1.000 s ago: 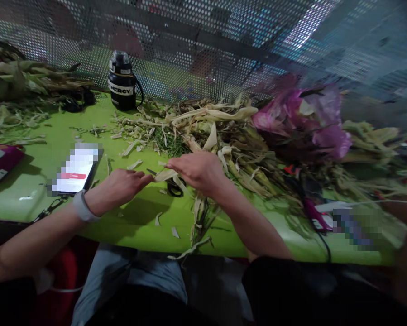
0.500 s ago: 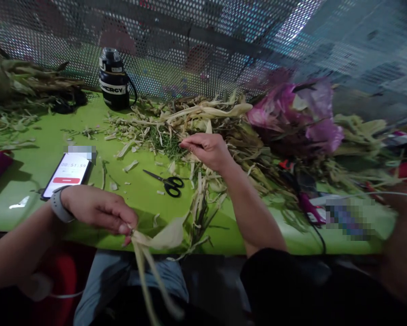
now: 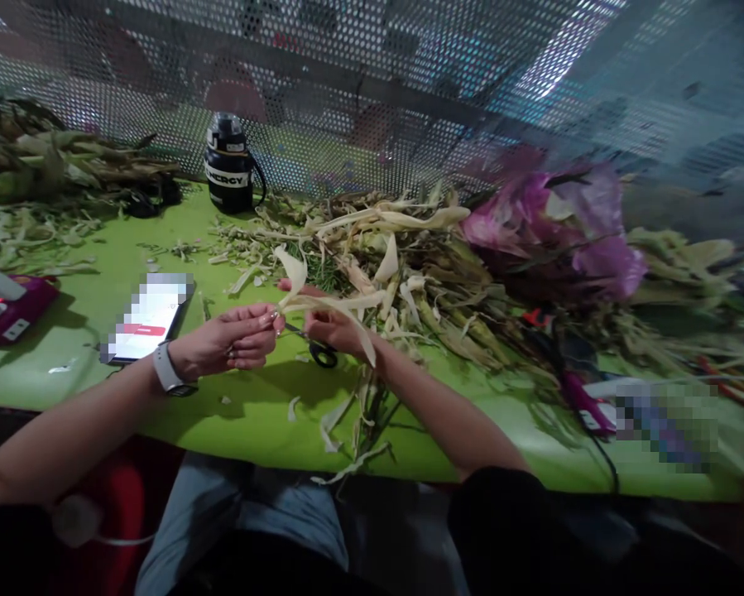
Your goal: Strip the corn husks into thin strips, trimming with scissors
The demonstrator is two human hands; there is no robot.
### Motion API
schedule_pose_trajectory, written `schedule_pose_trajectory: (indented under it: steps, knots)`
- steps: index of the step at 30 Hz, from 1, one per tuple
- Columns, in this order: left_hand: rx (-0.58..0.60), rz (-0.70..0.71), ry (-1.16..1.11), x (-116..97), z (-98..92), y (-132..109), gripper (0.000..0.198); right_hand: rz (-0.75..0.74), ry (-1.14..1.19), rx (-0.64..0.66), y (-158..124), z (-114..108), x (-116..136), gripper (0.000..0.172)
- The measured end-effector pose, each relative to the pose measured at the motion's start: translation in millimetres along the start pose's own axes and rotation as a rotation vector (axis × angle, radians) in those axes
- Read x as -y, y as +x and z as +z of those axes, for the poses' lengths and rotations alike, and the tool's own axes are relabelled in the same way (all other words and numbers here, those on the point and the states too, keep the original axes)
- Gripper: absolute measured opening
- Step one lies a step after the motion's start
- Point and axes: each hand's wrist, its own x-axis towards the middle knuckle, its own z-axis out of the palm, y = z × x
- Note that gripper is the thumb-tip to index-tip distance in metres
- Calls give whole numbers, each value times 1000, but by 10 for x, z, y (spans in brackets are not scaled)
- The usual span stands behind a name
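Note:
My left hand [image 3: 247, 335], with a watch on its wrist, pinches the gathered end of pale corn husk strips [image 3: 294, 271]. One strip stands up from the fingertips, and others stretch right across my right hand [image 3: 333, 329]. That hand is close beside the left one, partly covered by the strips. Its fingers look bent inward, and whatever they hold is hidden. Black-handled scissors [image 3: 315, 356] lie on the table just below it, partly covered. Thin green strands [image 3: 322, 275] rest behind it at the edge of the husk heap [image 3: 452, 310].
A phone [image 3: 151, 310] lies left on the green table [image 3: 235, 447]. A black bottle [image 3: 230, 178] stands by the perforated metal screen [image 3: 359, 91]. Pink plastic wrap [image 3: 595, 232] sits right, above a cable [image 3: 604, 463]. Purple power strips [image 3: 27, 310] are at both sides; more husks [image 3: 55, 161] lie back left.
My left hand has lifted the husk strips from the table's front edge up and right. My right hand has come back from the green strands toward it, now over the scissors.

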Motion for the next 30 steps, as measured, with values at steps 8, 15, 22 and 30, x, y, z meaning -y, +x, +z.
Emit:
schedule_pose_trajectory:
  steps: [8, 15, 22, 30]
  knots:
    - [8, -53, -28, 26, 9, 2, 17, 65, 772, 159, 18, 238, -31, 23]
    - [-90, -47, -48, 5, 31, 3, 17, 120, 1078, -11, -5, 182, -38, 29]
    - [-45, -68, -21, 40, 28, 15, 16, 128, 744, -18, -1, 295, -20, 32]
    - [54, -165, 73, 119, 17, 42, 19, 73, 498, -20, 41, 378, -89, 33]
